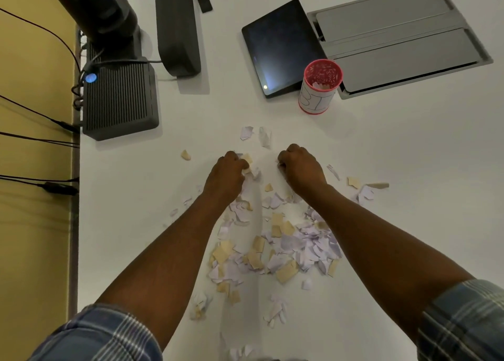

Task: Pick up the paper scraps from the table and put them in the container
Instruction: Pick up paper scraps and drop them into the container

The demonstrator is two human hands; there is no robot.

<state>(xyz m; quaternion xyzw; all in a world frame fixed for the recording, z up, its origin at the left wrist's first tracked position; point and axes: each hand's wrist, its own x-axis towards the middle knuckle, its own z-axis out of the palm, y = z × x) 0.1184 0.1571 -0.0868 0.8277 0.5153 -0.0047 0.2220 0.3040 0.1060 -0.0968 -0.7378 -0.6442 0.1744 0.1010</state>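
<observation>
So both hands are down at the far edge of the mess. The left hand is curled up tight with a tan-and-white bit of paper poking out by the thumb, so it's pinching at least a scrap or two. The right hand is balled up the same way, knuckles up, but from where I'm standing I can't tell if there's anything inside it, nothing shows past the fingers. Makes sense to me that they're fisted like that, tiny torn bits slip out of a loose hand.

The paper scraps are mostly heaped between the forearms, closer to the person than the hands are, white and tan pieces all overlapping. A few strays sit apart: a couple of white ones just past the knuckles, a tan one off to the left, some more out to the right.

The container is a little red-rimmed cup with a paper label, standing upright further back on the table, off to the right of the hands. There are already some scraps in it. It sits right against a dark tablet and a grey flap panel set in the tabletop. Over on the left there's a ribbed black box with cables coming off it.

My guess is they're gathering a fistful each before making the trip to the cup, and there's a lot of pile left, so this is nowhere near done
</observation>
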